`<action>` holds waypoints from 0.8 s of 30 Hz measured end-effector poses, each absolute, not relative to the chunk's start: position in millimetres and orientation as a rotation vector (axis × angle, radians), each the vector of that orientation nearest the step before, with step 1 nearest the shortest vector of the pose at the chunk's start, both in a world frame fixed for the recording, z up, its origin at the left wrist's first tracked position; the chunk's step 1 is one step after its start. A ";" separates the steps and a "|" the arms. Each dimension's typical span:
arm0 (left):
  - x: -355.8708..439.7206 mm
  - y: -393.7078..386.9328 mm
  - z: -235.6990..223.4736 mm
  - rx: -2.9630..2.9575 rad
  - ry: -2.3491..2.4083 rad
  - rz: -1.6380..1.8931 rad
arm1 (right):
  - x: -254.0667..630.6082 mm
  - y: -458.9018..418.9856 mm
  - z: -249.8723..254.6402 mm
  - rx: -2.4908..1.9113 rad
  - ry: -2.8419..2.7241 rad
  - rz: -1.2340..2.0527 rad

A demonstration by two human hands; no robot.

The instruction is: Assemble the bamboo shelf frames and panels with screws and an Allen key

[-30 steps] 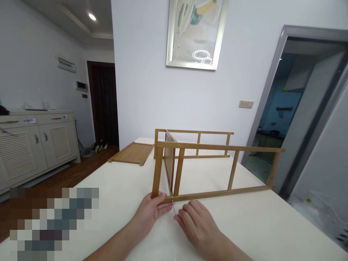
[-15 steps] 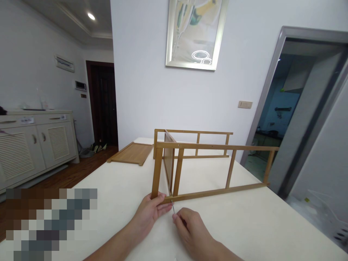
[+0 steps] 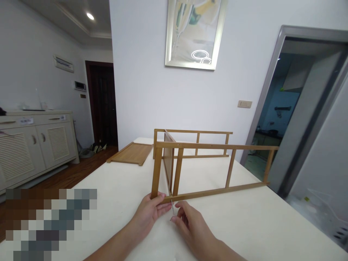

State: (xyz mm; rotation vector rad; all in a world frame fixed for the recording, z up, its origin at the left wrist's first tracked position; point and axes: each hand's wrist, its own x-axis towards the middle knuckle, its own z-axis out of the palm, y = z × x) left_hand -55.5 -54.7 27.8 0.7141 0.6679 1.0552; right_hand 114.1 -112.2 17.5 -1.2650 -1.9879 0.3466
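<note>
A wooden shelf frame [image 3: 203,193] lies on its side on the white table, its two ladder-like sides joined by a panel [image 3: 169,159]. My left hand [image 3: 152,209] is closed around the near lower corner of the frame. Beneath that rail, a thin metal hex key [image 3: 173,209] stands with its upper end against the rail, close to the panel's lower edge. My right hand [image 3: 190,223] has its thumb at the key's lower, bent end, while the index finger is raised a little beside the shaft. The screw head is not visible.
A second wooden panel [image 3: 132,153] lies flat on the table [image 3: 114,203], left of the frame. The far side [image 3: 214,132] of the frame reaches toward the wall. A doorway [image 3: 268,119] opens at right, and a white cabinet [image 3: 38,141] stands at left.
My right index finger has lifted away from the thumb, showing more of the hex key's lower end. The left hand and the frame stay where they were.
</note>
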 end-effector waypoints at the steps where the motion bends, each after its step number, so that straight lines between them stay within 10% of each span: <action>1: -55.5 -54.7 27.8 0.715 0.667 1.054 | 115.5 -111.5 17.0 -1.230 -2.035 0.240; 9: -54.9 -55.3 28.0 0.708 0.686 1.059 | 115.2 -117.4 34.0 -0.969 -2.305 -0.499; 24: -53.9 -54.6 27.9 0.719 0.689 1.048 | 109.4 -115.6 30.0 -1.070 -2.188 -0.601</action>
